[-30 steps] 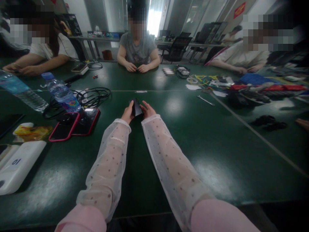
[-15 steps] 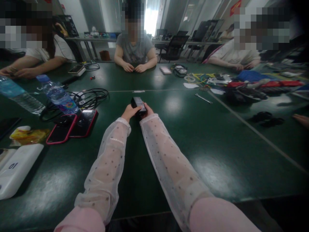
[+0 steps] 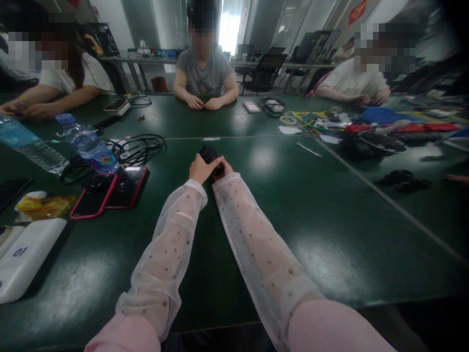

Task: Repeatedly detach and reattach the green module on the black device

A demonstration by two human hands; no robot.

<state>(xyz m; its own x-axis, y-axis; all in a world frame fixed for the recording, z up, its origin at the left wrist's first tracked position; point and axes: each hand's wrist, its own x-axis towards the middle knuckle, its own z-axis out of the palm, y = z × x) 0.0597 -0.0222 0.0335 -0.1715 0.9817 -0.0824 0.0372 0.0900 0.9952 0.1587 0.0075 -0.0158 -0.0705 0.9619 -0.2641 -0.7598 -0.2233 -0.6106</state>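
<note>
A small black box-like object (image 3: 209,154) is held between my two hands above the middle of the green table (image 3: 278,210). My left hand (image 3: 201,168) grips its left and near side, the thumb lying across it towards the right. On the right side, my right hand (image 3: 227,168) has its fingers wrapped round the object. Part of the right hand's fingers is hidden behind the object. Sheer dotted sleeves cover both forearms.
At left lie two red-edged phones (image 3: 126,188), water bottles (image 3: 86,142), coiled black cables (image 3: 146,146) and a white device (image 3: 31,259). A wrench (image 3: 309,149) lies at right, near tangled cables (image 3: 304,119). A person (image 3: 205,73) sits opposite, others at both sides.
My left hand has shifted slightly right, its thumb now further across the object. The object's lighter top face no longer shows; it looks dark. The right hand has barely moved.
</note>
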